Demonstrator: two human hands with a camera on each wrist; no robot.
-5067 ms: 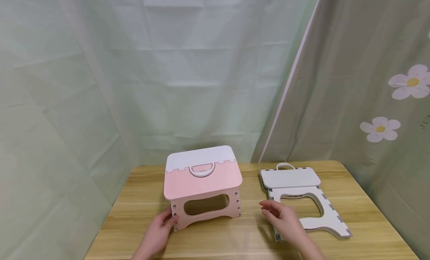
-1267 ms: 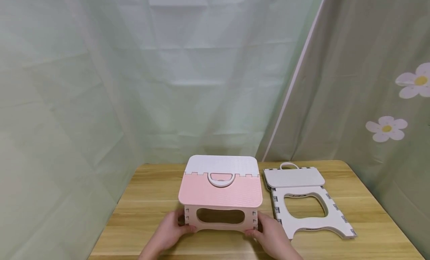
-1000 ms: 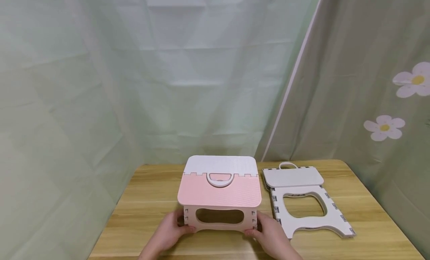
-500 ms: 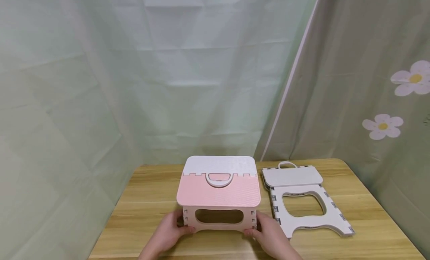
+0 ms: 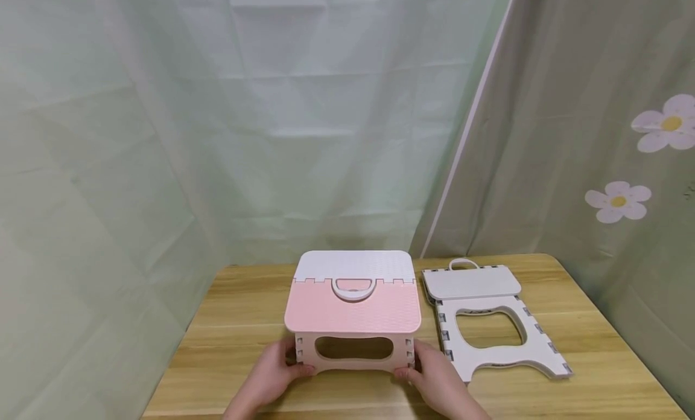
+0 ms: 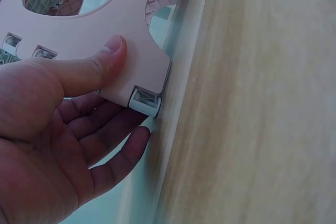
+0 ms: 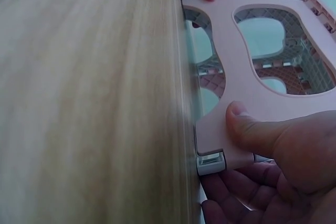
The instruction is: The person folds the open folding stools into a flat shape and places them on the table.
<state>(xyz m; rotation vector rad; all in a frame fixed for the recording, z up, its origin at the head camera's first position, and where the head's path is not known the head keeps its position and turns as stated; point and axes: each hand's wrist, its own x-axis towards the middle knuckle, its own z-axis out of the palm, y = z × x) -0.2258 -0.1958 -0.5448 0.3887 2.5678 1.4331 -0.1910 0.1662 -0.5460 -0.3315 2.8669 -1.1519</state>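
A pink and white folding stool (image 5: 353,308) stands unfolded and upright on the table, its white handle (image 5: 353,294) lying on the seat. My left hand (image 5: 271,375) grips the lower left end of its near leg panel, and my right hand (image 5: 437,378) grips the lower right end. In the left wrist view my left thumb lies on the face of the panel (image 6: 134,51), with the fingers behind its edge. The right wrist view shows my right hand (image 7: 283,156) in a like hold, thumb in front and fingers behind, partly hidden.
A white folding stool (image 5: 494,323) lies folded flat at the right, close to the pink one, its handle toward the back. Both are on a wooden table (image 5: 233,311). A pale green curtain (image 5: 326,136) hangs behind, and a grey-green one (image 5: 543,136) with flowers hangs at the right.
Since the oldest frame the pink stool has moved right and turned square to the front, and my right hand has come to grip it. Over the last second both hands and the stool stay nearly still.
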